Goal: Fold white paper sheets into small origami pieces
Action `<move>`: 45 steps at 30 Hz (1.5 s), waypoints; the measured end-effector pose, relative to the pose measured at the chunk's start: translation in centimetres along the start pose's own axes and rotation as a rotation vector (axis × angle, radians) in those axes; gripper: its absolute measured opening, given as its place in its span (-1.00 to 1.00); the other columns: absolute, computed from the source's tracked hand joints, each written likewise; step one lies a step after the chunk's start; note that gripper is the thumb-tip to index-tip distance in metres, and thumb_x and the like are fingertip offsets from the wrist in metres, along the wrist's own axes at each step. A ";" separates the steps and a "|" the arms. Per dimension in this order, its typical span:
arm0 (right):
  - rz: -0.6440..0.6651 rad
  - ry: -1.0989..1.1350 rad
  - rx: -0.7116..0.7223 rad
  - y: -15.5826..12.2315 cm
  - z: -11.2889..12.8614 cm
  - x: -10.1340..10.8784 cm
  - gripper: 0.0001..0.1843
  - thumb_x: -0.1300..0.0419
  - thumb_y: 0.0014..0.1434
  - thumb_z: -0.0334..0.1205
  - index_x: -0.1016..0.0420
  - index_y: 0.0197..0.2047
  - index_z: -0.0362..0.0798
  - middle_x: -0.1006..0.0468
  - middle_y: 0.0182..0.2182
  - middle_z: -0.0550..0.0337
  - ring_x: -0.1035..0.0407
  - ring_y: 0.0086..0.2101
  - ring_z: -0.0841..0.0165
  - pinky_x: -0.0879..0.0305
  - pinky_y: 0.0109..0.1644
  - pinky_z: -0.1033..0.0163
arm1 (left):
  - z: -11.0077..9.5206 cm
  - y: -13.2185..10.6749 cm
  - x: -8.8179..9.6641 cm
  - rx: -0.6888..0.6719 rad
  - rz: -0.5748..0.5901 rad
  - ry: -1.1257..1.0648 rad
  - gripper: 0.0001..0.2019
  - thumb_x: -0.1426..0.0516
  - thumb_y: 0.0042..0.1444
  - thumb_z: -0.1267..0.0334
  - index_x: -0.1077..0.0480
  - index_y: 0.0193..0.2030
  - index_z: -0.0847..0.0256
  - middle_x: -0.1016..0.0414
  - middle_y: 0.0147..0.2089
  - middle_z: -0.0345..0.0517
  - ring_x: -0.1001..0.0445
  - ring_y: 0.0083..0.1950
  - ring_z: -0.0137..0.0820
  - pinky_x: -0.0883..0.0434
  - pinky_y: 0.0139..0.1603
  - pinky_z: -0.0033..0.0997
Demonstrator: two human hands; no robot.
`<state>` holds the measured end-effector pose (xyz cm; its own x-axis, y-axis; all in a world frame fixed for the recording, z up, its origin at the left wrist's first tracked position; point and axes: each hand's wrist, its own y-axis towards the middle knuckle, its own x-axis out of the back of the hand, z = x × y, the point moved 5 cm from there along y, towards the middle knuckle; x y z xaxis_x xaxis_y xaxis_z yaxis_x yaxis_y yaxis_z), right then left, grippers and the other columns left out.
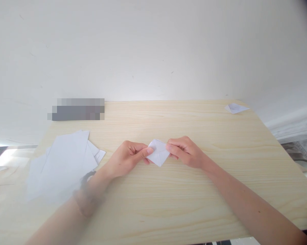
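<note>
A small folded piece of white paper (158,153), roughly diamond-shaped with crease lines on its face, is held just above the table between both hands. My left hand (129,156) pinches its left corner, the thumb lying on top and the fingers underneath. On the opposite corner, my right hand (185,151) grips with thumb and curled fingers. The paper's underside is hidden. A dark band circles my left wrist, blurred in the picture.
Loose white sheets (66,153) lie in an uneven pile at the left of the wooden table (148,207). A pixelated dark object (76,110) stands at the back left. Another folded white paper (235,108) rests near the back right corner. Behind rises a white wall (153,51).
</note>
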<state>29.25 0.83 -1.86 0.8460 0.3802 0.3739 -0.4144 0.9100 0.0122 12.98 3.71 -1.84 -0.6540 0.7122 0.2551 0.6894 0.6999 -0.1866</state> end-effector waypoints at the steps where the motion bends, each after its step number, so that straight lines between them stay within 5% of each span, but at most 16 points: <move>1: -0.005 -0.012 -0.002 0.0 0.0 0.0 -0.62 0.07 0.25 -0.16 -0.18 -0.58 -0.09 -0.17 -0.66 0.34 -0.01 -0.63 0.56 0.06 -0.56 0.37 | -0.1 0.0 0.0 -0.009 -0.004 -0.012 -0.68 -0.04 0.17 0.15 -0.51 -0.47 0.22 -0.55 -0.44 -0.19 -0.47 -0.39 -0.43 -0.33 -0.34 -0.53; 7: -0.037 -0.006 -0.023 0.1 -0.3 0.1 -0.62 0.04 0.25 -0.14 -0.20 -0.57 -0.09 -0.19 -0.68 0.35 -0.03 -0.65 0.57 0.04 -0.57 0.39 | -0.1 0.2 -0.2 0.048 -0.018 -0.094 -0.66 -0.02 0.18 0.11 -0.49 -0.44 0.25 -0.55 -0.46 -0.17 -0.46 -0.42 -0.45 -0.34 -0.36 -0.54; 13: -0.104 0.063 -0.006 0.1 -0.5 0.4 -0.70 -0.04 0.20 -0.12 -0.24 -0.51 -0.09 -0.17 -0.64 0.36 -0.02 -0.62 0.56 0.06 -0.56 0.37 | 0.4 -0.1 0.2 0.105 -0.081 -0.025 -0.44 0.08 0.22 0.01 -0.23 -0.74 0.27 -0.21 -0.79 -0.26 -0.10 -0.69 -0.59 -0.09 -0.60 -0.54; 29: 0.017 0.149 -0.015 0.0 -0.6 0.2 -0.65 -0.01 0.22 -0.13 -0.15 -0.56 -0.08 -0.09 -0.64 0.36 0.03 -0.59 0.55 0.09 -0.53 0.35 | -0.4 -0.3 -0.3 -0.116 0.040 0.062 -0.63 0.09 0.23 0.12 -0.30 -0.48 0.29 -0.18 -0.53 -0.26 -0.10 -0.50 -0.55 -0.08 -0.48 -0.50; 45: 0.030 0.005 -0.004 0.1 -0.4 -0.4 -0.76 -0.06 0.19 -0.15 -0.29 -0.46 -0.09 -0.13 -0.62 0.37 0.02 -0.59 0.56 0.07 -0.53 0.37 | -0.5 0.1 -0.4 -0.057 -0.090 0.076 -0.63 0.02 0.20 0.11 -0.20 -0.56 0.28 -0.09 -0.56 -0.28 -0.05 -0.53 -0.58 -0.02 -0.55 -0.53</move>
<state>28.98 0.80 -2.39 0.8350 0.4077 0.3696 -0.4378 0.8991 -0.0029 13.48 3.50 -1.53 -0.6903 0.6389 0.3395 0.6468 0.7553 -0.1061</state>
